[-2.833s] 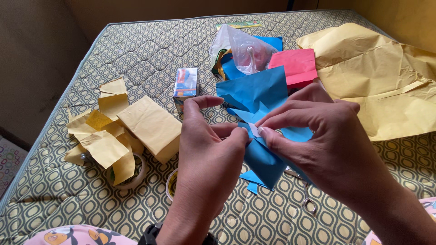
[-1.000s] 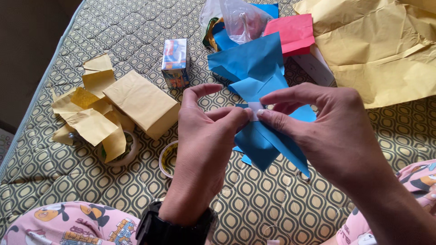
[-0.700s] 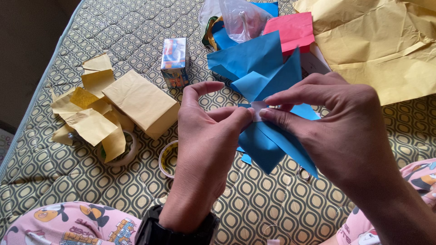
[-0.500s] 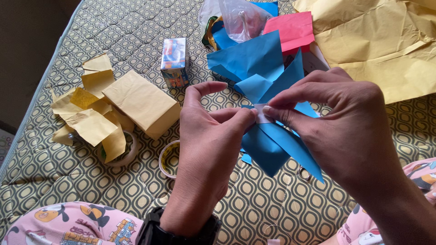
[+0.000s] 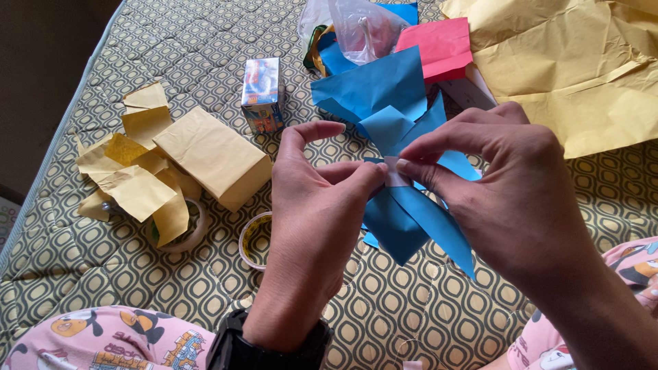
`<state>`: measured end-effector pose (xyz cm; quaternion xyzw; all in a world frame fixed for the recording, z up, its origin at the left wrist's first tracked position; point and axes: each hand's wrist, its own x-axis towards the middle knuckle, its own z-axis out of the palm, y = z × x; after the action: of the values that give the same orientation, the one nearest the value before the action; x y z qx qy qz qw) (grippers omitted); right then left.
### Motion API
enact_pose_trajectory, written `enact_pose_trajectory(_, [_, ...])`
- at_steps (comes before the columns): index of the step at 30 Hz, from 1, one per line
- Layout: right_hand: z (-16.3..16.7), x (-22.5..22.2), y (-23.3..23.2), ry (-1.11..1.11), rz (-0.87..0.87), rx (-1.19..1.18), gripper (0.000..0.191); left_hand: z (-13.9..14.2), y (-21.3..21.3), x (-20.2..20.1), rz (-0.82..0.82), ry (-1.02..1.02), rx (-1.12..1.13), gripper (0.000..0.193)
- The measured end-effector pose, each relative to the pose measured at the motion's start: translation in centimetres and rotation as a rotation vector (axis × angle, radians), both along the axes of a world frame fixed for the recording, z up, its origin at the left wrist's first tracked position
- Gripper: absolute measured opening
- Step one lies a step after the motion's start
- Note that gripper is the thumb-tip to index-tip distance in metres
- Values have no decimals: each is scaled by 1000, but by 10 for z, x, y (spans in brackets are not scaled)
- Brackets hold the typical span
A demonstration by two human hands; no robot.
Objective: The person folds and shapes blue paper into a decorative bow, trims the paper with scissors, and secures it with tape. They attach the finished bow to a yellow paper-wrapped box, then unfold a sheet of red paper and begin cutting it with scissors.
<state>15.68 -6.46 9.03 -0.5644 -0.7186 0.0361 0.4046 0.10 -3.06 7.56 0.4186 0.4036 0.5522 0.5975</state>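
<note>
Your left hand (image 5: 312, 226) and right hand (image 5: 507, 188) pinch closed on the centre of a blue paper bow (image 5: 404, 212), thumbs and forefingers meeting at a small white strip (image 5: 396, 171), held above the bed (image 5: 103, 267). Tape roll (image 5: 252, 241) just left; brown-wrapped box (image 5: 212, 157) farther left.

Soft, even daylight; sharp focus.

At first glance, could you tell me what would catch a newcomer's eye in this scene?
In the middle, the left hand and right hand pinch a folded blue paper bow at its white centre. To the left lies a box wrapped in tan paper among scraps; a large crumpled tan sheet fills the upper right.
</note>
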Motion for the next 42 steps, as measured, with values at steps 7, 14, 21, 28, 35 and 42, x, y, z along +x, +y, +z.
enact_pose_trajectory(7, [-1,6,4,-101,21,-6,8,-2,-3,1,-9,-3,-30,62])
enact_pose_trajectory(14, [-1,10,6,-86,95,28,8,-3,0,-2,-42,-22,-93,61])
enact_pose_trajectory(21, [8,11,5,-76,116,67,23,1,-1,0,-25,-7,30,59])
enact_pose_trajectory(28, [9,6,4,-56,102,45,21,4,-6,0,-13,51,31,57])
enact_pose_trajectory(35, [11,8,4,-70,103,72,20,6,-5,1,-29,71,84,57])
enact_pose_trajectory(42, [10,7,3,-29,118,110,23,13,-6,2,-8,79,-8,60])
